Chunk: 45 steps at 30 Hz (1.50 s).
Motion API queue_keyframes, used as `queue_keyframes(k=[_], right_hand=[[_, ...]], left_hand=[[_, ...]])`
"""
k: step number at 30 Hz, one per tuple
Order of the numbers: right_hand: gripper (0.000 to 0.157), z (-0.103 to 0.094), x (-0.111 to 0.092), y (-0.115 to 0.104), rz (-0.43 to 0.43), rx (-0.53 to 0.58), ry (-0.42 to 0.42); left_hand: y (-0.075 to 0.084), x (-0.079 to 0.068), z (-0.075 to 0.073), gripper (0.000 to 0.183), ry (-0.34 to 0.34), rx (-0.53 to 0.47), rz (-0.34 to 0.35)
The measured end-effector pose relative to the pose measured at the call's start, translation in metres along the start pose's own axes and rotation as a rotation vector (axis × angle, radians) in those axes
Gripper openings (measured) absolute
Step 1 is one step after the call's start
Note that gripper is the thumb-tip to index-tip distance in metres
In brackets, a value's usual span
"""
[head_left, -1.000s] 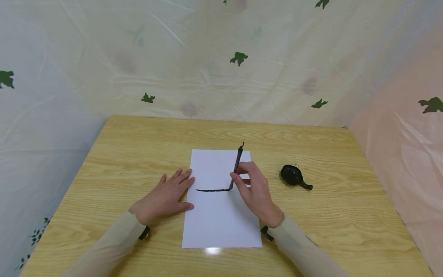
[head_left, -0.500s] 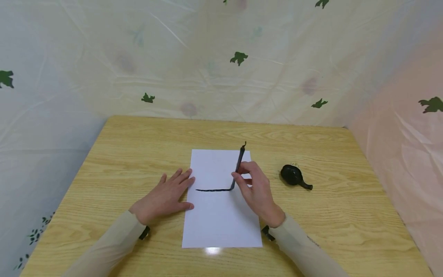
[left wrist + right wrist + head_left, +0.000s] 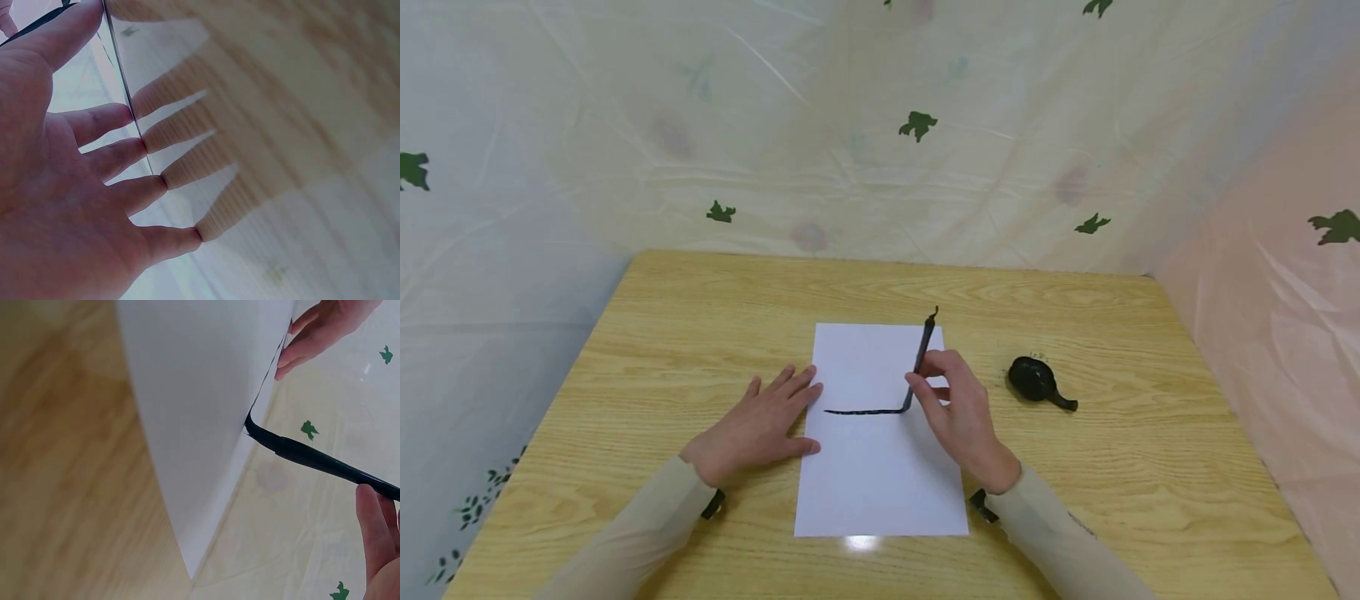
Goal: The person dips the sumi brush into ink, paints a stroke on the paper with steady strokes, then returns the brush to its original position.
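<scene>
Head view: white paper sheet (image 3: 880,492) lies flat on the wood-grain table (image 3: 625,358), long side running away from the person. 1 black ink line (image 3: 861,412) crosses it from near the left edge.

Right hand (image 3: 961,417): thumb and fingers pinch the shaft of a black calligraphy brush (image 3: 924,346). Brush over the sheet's right half, near upright, top leaning right; the grip probably keeps the palm off wet ink. Right wrist view shows the bristles (image 3: 261,434) bent against the paper at the line's right end.

Left hand (image 3: 756,429): fingers straight and spread, thumb and some fingertips on the sheet's left edge, palm side down; likely there to steady it. Holds nothing.

The 2 hands are apart, either side of the line. Glossy black gourd-shaped object (image 3: 1033,379) rests right of the sheet, not touching it, perhaps set aside within reach; its use, cannot tell.
</scene>
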State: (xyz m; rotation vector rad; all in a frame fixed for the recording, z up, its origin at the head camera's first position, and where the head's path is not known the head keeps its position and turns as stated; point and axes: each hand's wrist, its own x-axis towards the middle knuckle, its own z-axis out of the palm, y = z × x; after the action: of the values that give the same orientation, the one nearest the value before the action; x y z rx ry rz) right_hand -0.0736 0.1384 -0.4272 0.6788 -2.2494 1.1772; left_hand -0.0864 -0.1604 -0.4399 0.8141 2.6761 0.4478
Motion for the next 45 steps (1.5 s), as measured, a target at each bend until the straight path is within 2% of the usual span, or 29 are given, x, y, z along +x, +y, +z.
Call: queue_keyframes(k=[20, 35, 45], right_hand=[[0.033, -0.0047, -0.0003, -0.0002, 0.009, -0.013, 0.005], [0.037, -0.0077, -0.0015, 0.0043, -0.032, -0.031, 0.029], [0.032, -0.0091, -0.0023, 0.0089, -0.068, -0.044, 0.054]], left_hand=[[0.0000, -0.0004, -0.0003, 0.082, -0.002, -0.005, -0.003], [0.0008, -0.0028, -0.0017, 0.082, 0.003, 0.008, 0.010], [0.0004, -0.0028, -0.0022, 0.082, 0.010, -0.005, 0.014]])
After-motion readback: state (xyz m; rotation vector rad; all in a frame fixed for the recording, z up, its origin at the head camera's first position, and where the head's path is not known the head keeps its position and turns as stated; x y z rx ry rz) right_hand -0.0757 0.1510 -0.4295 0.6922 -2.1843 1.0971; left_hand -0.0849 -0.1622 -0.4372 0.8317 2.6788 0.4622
